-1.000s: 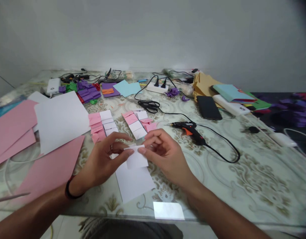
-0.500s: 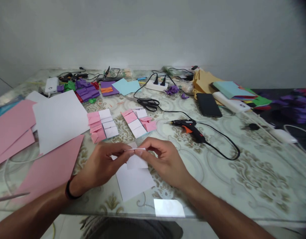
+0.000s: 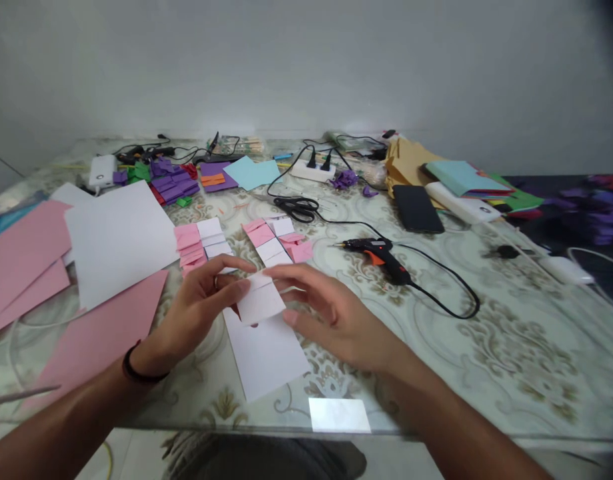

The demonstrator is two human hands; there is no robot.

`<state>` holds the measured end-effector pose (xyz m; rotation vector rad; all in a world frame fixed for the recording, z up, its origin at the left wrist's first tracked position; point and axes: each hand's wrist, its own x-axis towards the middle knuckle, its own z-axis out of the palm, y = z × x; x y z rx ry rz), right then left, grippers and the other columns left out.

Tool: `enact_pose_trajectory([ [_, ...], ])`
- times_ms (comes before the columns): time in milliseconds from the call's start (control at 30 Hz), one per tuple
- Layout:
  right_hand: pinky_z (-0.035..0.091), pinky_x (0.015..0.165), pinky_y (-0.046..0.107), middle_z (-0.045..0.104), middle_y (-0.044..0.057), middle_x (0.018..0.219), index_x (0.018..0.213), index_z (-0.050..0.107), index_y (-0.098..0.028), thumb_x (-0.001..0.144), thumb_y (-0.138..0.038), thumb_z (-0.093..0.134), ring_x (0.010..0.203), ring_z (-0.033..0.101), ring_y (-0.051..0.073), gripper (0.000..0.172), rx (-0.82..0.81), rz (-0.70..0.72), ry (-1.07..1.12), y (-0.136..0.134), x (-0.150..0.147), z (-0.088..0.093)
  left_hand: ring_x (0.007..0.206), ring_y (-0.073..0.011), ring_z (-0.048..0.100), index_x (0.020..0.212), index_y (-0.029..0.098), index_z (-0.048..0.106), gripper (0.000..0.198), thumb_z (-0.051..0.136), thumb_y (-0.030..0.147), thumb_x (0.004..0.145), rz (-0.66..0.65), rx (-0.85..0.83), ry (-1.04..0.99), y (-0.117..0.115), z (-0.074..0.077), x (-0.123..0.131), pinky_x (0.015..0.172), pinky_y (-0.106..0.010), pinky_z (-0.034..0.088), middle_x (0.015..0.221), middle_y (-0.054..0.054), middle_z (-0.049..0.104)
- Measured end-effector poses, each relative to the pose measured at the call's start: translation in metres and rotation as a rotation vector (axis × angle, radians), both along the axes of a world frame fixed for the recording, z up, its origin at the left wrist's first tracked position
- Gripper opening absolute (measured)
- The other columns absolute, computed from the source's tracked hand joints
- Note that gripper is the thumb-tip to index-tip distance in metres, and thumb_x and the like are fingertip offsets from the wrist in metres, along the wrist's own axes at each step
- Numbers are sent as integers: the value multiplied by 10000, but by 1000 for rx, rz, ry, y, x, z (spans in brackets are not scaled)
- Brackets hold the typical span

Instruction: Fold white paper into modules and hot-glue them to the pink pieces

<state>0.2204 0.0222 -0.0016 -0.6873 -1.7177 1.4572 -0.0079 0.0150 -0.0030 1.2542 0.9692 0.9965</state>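
Observation:
My left hand (image 3: 199, 310) pinches a small square of white paper (image 3: 259, 303) between thumb and fingers. A crease runs across the upper part of that square. My right hand (image 3: 331, 313) is at its right side with fingers apart, the index fingertip by the top edge and the thumb by the right corner. Beneath the hands lies a larger white paper sheet (image 3: 269, 360) on the table. Just beyond are two blocks of folded pink and white paper, a left block (image 3: 206, 243) and a right block (image 3: 274, 243), the left one partly hidden by my left hand.
A glue gun (image 3: 381, 253) with its cable lies to the right, near black-handled scissors (image 3: 299, 208). Large white (image 3: 119, 247) and pink sheets (image 3: 106, 340) spread over the left. A power strip (image 3: 314, 171), a phone (image 3: 417, 208) and purple folded papers (image 3: 174, 183) are farther back.
My right fingers have spread from their pinch at the paper's top edge. The small white paper has turned to show its face, still in my left hand.

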Motion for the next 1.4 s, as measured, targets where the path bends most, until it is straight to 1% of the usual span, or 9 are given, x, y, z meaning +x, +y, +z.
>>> enact_pose_trajectory([
  [67, 540, 1002, 339, 665, 50, 1299, 1254, 708, -309, 929, -178, 702, 1184, 644, 193, 351, 50, 15, 7, 2, 1, 1, 621, -141, 716, 1123, 223, 644, 126, 651, 278, 1010, -60, -12, -66, 0, -2, -1, 619, -229, 538, 718, 11, 755],
  [200, 535, 797, 292, 729, 32, 983, 953, 771, -235, 909, -245, 748, 908, 673, 162, 51, 23, -146, -37, 4, -2, -2, 679, -145, 733, 1142, 222, 620, 119, 596, 291, 1048, -135, 78, -33, -4, -1, 0, 701, -255, 550, 738, 3, 753],
  [367, 490, 606, 259, 675, -2, 736, 756, 669, -188, 876, -358, 786, 676, 627, 131, 239, -137, -280, -63, 1, -9, -5, 832, -171, 753, 1153, 217, 665, 249, 629, 424, 1021, -167, 196, 27, -6, 2, 0, 796, -290, 590, 934, -37, 754],
  [467, 530, 570, 241, 596, -52, 631, 749, 634, -196, 814, -356, 843, 597, 614, 114, 271, -221, -293, -13, -1, -12, -5, 811, -138, 751, 1098, 228, 681, 169, 736, 311, 961, -103, 150, 80, -6, 0, 2, 727, -216, 585, 891, -3, 763],
  [600, 550, 568, 219, 596, -74, 630, 830, 642, -204, 827, -320, 839, 559, 648, 96, 228, -250, -247, 79, -1, -13, -8, 723, -117, 775, 1018, 214, 743, 64, 730, 225, 957, -47, 108, 36, -5, 0, 7, 680, -176, 606, 796, 17, 789],
  [833, 527, 520, 199, 573, -87, 629, 995, 756, -229, 899, -271, 777, 504, 673, 82, 107, -267, -169, 215, 2, -12, -16, 649, -158, 806, 1047, 187, 824, 157, 709, 144, 948, -41, 15, -41, -3, 6, 10, 649, -198, 666, 735, -11, 824],
  [1067, 544, 501, 224, 656, -57, 627, 870, 797, -230, 877, -243, 768, 455, 635, 87, 33, -408, -96, 366, 1, -14, -18, 697, -155, 814, 1034, 262, 852, 223, 680, 138, 966, -87, 21, -177, -5, -4, 5, 691, -218, 679, 839, -12, 845],
  [1233, 542, 584, 234, 705, -20, 655, 955, 772, -209, 955, -324, 692, 562, 699, 118, 140, -363, -62, 331, 1, -10, -17, 759, -176, 821, 1078, 254, 845, 193, 695, 194, 971, -110, 19, -151, -6, -2, 3, 750, -250, 682, 927, -36, 849],
  [1400, 495, 558, 221, 635, -58, 646, 897, 724, -192, 898, -324, 784, 532, 675, 97, 145, -315, -147, 196, 0, -12, -14, 719, -163, 818, 1047, 243, 847, 151, 732, 216, 953, -63, 27, -72, -6, 0, 5, 694, -202, 670, 902, -28, 841],
])
